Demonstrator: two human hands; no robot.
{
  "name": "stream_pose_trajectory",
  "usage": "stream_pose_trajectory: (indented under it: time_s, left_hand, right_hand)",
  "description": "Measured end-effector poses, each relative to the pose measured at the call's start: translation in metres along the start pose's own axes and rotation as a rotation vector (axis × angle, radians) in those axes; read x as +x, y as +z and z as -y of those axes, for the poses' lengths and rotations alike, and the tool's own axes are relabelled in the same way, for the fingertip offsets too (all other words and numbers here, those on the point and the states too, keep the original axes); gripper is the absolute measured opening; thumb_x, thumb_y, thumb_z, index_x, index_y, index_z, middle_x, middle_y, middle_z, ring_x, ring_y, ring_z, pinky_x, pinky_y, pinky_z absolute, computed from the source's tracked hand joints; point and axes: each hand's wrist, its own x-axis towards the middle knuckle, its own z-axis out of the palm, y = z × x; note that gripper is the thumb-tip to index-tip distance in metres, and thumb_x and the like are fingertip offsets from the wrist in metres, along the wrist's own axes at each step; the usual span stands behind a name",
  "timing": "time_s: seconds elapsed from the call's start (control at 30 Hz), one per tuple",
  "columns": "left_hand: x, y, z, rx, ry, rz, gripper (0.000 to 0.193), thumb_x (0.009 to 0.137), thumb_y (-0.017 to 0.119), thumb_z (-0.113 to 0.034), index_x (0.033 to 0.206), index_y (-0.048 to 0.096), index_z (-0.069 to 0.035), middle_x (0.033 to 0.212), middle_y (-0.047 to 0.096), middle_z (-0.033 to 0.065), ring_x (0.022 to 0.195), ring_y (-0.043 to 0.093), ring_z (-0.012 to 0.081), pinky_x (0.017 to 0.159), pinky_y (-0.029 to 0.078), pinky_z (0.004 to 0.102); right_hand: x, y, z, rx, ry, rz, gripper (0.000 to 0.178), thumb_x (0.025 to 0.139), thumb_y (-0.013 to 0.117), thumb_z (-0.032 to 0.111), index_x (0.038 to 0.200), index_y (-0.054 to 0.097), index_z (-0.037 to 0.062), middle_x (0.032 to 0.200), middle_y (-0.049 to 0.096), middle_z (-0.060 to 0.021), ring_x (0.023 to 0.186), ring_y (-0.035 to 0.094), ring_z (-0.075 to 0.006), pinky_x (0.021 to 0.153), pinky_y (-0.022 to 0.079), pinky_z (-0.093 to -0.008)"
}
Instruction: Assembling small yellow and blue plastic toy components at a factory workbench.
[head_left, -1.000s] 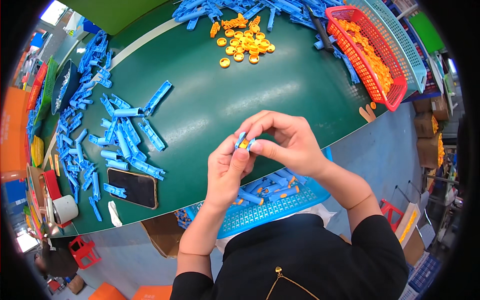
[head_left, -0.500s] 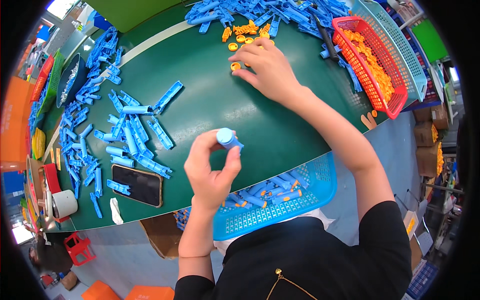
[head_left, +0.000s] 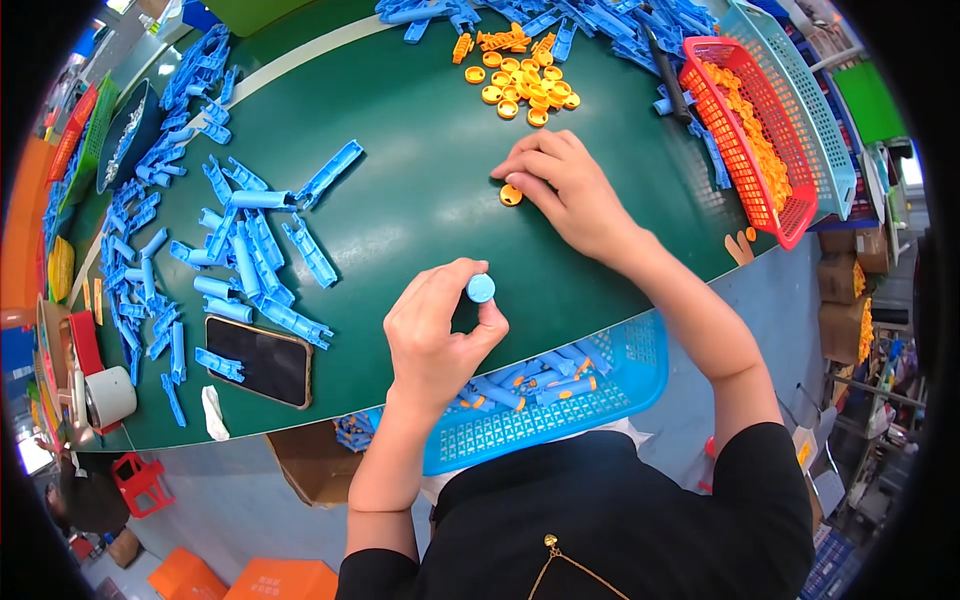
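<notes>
Between thumb and fingers my left hand point(head_left: 435, 320) grips a blue cylindrical plastic part point(head_left: 481, 288), its round end facing up, above the near part of the green table point(head_left: 400, 200). Farther right, my right hand point(head_left: 570, 195) pinches a small round orange cap point(head_left: 510, 195) at its fingertips. Beyond that hand lies a pile of similar orange caps point(head_left: 540, 92), with a few ribbed orange pieces point(head_left: 505, 39) at its far side. To the left of my left hand, blue half-shell parts point(head_left: 245, 255) lie in a loose heap.
A phone point(head_left: 260, 362) lies at the near left with a blue piece on it. Below the table edge sits a blue basket point(head_left: 540, 430) of blue parts with orange ends. A red basket point(head_left: 795, 215) of orange pieces stands at the right, beside a heap of blue parts point(head_left: 610, 30).
My right hand has drawn back from the orange pile toward me, bringing one orange cap. My left hand has shifted slightly right, and the blue part's end has tipped more toward the camera.
</notes>
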Motion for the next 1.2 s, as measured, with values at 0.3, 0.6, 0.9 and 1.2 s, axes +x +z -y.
stream_pose_trajectory:
  time_s: [0.3,0.6,0.9,1.2]
  left_hand:
    - [0.001,0.0,0.003,0.004,0.029,-0.023,0.031,0.064,0.067,0.003,0.094,0.063,-0.001,0.082,0.066,0.0109,0.072,0.066,0.025,0.067,0.052,0.0314]
    - [-0.003,-0.004,0.001,-0.013,-0.009,0.026,0.035,0.062,0.069,0.0,0.097,0.062,-0.001,0.085,0.066,0.0132,0.075,0.065,0.0275,0.065,0.052,0.0339]
    - [0.005,-0.005,-0.007,-0.874,-0.536,0.368,0.05,0.098,0.035,-0.043,0.122,0.043,0.0,0.115,0.051,0.0106,0.113,0.048,0.0165,0.098,0.038,0.0306]
    - [0.008,-0.004,-0.004,-0.81,-0.431,0.37,0.049,0.099,0.035,-0.043,0.117,0.048,0.0,0.114,0.054,0.0131,0.11,0.052,0.0213,0.099,0.037,0.0345]
  right_hand:
    - [-0.004,-0.03,0.053,0.316,-0.204,0.154,0.027,0.075,0.074,0.013,0.1,0.065,0.0048,0.098,0.063,-0.0093,0.093,0.06,-0.028,0.081,0.047,-0.0376]
    - [-0.012,-0.032,0.084,0.162,-0.217,0.181,0.027,0.073,0.074,0.01,0.097,0.063,0.0021,0.088,0.061,-0.0098,0.079,0.06,-0.0281,0.068,0.05,-0.0357]
    - [-0.009,-0.03,0.083,0.154,-0.25,0.135,0.028,0.072,0.075,0.011,0.095,0.063,0.0031,0.086,0.06,-0.0088,0.077,0.058,-0.0268,0.066,0.048,-0.036]
    - [-0.004,-0.036,0.076,0.191,-0.272,0.23,0.021,0.078,0.073,0.018,0.091,0.064,0.0047,0.074,0.057,-0.0051,0.072,0.055,-0.0245,0.064,0.045,-0.0368]
